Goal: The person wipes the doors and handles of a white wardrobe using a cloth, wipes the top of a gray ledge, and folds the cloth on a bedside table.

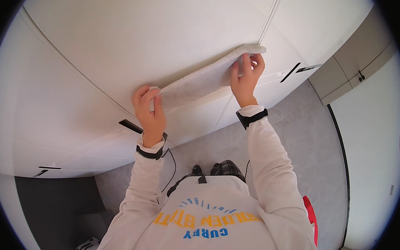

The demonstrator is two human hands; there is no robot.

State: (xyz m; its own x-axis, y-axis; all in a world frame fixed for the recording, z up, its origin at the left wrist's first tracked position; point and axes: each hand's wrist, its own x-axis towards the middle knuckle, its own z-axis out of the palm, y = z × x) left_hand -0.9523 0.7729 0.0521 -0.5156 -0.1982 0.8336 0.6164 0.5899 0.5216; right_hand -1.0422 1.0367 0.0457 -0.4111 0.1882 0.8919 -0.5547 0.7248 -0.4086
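Note:
A white, fuzzy-edged cloth (194, 85) is stretched between my hands in front of a tall white cabinet door (123, 39). My left hand (149, 112) pinches its left corner between thumb and fingers. The right-hand end, a little higher, is gripped by my right hand (246, 81), and that end folds over past the fingertips. The cloth's upper edge runs close along the door; whether it touches the surface, I cannot tell.
Black recessed handles (130, 126) mark the white doors, with another handle (290, 72) to the right. Grey floor (295, 116) lies below. Beige cabinets (361, 61) stand at far right. A dark cable (175, 166) hangs by my left wrist. A dark grey surface (55, 203) is lower left.

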